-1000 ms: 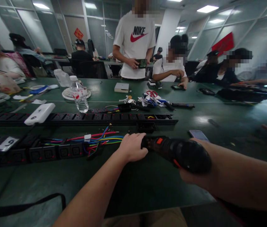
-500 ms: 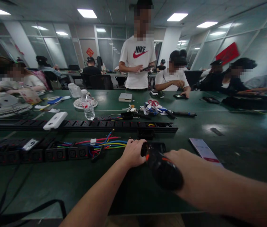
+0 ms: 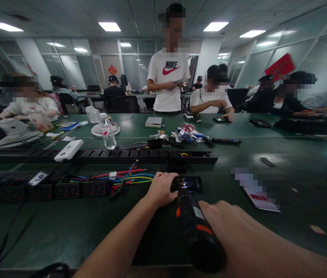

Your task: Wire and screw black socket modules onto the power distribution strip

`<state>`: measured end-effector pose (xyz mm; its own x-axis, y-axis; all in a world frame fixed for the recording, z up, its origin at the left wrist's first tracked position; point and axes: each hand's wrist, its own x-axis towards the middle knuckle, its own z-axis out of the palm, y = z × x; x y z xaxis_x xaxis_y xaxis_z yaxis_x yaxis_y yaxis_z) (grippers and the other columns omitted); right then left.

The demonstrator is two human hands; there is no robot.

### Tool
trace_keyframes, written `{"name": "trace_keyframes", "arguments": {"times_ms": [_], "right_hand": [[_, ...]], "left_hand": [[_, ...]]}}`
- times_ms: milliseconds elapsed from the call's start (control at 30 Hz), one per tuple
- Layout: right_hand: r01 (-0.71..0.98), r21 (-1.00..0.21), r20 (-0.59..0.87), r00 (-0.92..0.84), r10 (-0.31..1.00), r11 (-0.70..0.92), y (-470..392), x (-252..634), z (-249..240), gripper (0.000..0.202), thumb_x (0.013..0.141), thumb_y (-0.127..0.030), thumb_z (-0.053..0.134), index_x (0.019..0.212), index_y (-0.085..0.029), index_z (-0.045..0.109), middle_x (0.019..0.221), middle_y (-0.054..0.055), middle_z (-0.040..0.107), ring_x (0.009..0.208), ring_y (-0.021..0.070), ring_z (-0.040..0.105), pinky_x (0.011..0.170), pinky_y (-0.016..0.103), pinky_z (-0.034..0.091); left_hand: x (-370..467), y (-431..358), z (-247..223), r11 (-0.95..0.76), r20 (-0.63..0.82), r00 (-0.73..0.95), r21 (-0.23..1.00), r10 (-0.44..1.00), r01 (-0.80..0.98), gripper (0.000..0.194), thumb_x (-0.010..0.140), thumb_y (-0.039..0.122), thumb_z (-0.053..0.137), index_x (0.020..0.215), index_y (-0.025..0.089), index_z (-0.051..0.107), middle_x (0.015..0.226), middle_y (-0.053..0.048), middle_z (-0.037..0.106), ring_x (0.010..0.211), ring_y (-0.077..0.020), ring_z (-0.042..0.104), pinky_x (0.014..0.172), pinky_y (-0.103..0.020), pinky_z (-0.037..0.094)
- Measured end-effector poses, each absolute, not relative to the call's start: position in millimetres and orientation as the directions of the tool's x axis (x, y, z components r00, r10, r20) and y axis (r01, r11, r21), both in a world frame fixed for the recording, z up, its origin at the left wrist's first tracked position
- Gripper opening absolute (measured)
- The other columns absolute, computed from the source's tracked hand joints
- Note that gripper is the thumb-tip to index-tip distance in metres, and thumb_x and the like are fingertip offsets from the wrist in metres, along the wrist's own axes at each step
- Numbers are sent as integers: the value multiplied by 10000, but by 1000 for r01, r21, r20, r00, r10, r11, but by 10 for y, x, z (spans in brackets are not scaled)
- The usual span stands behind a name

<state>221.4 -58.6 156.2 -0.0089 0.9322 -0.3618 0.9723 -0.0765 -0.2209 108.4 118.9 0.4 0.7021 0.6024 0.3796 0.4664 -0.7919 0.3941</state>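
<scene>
My right hand (image 3: 224, 222) is wrapped round a black and orange cordless screwdriver (image 3: 199, 235), whose front end points away from me at a small black rectangular box (image 3: 192, 184). Whether the tip touches the box cannot be made out. On the box's left end my left hand (image 3: 161, 189) is closed, holding it on the table. Just left of that hand, red, blue, yellow and green wires (image 3: 134, 177) stick out of a black power strip (image 3: 78, 189) with several sockets.
Behind lies a second socket strip (image 3: 140, 155) with a white device (image 3: 68, 150) on it. A water bottle (image 3: 109, 133), a pile of scissors and tools (image 3: 189, 133) and a phone (image 3: 258, 193) are on the green table. Across it, one person stands and others sit.
The screwdriver and my right hand have come back toward me and lower, showing more of the box. My left hand stays on the box. The view has tilted up slightly.
</scene>
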Motion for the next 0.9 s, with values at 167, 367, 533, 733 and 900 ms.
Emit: {"name": "trace_keyframes", "arguments": {"times_ms": [167, 367, 533, 733, 900], "right_hand": [[962, -235, -405, 35, 914, -141, -625, 2212, 1657, 317, 773, -197, 655, 1088, -169, 622, 1027, 89, 579, 917, 240, 574, 816, 343, 490], [962, -229, -455, 27, 890, -146, -665, 2280, 1558, 645, 718, -351, 728, 1302, -173, 519, 1193, 119, 518, 1069, 307, 504, 950, 470, 436], [964, -214, -481, 39, 876, -161, -641, 2308, 1513, 517, 743, -306, 694, 1233, -197, 571, 1119, 96, 570, 979, 273, 560, 902, 456, 472], [971, -206, -462, 14, 887, -123, -628, 2282, 1587, 516, 720, -222, 690, 1222, -180, 583, 1122, 111, 596, 971, 283, 586, 891, 456, 483], [968, -225, -443, 4, 896, -115, -614, 2319, 1557, 546, 680, -259, 702, 1211, -184, 601, 1108, 120, 608, 954, 297, 598, 867, 457, 500]], "left_hand": [[1071, 1164, 39, -788, 362, 711, 408, 603, 461, 420, 808, 348, 642, 1199, 230, 543, 1169, -52, 660, 1063, -234, 579, 975, -391, 335], [1072, 1159, 48, -793, 380, 706, 407, 598, 454, 428, 796, 351, 665, 1192, 229, 556, 1167, -43, 668, 1060, -231, 589, 973, -386, 340], [1070, 1171, 36, -794, 379, 708, 406, 596, 452, 422, 806, 370, 667, 1191, 231, 561, 1181, -48, 665, 1073, -230, 592, 975, -385, 340], [1068, 1186, 17, -804, 395, 708, 400, 585, 441, 426, 800, 384, 670, 1179, 223, 560, 1169, -56, 667, 1057, -235, 597, 963, -389, 344], [1066, 1186, 18, -805, 393, 711, 400, 583, 439, 415, 808, 389, 662, 1174, 225, 557, 1152, -46, 674, 1048, -228, 602, 956, -388, 348]]}}
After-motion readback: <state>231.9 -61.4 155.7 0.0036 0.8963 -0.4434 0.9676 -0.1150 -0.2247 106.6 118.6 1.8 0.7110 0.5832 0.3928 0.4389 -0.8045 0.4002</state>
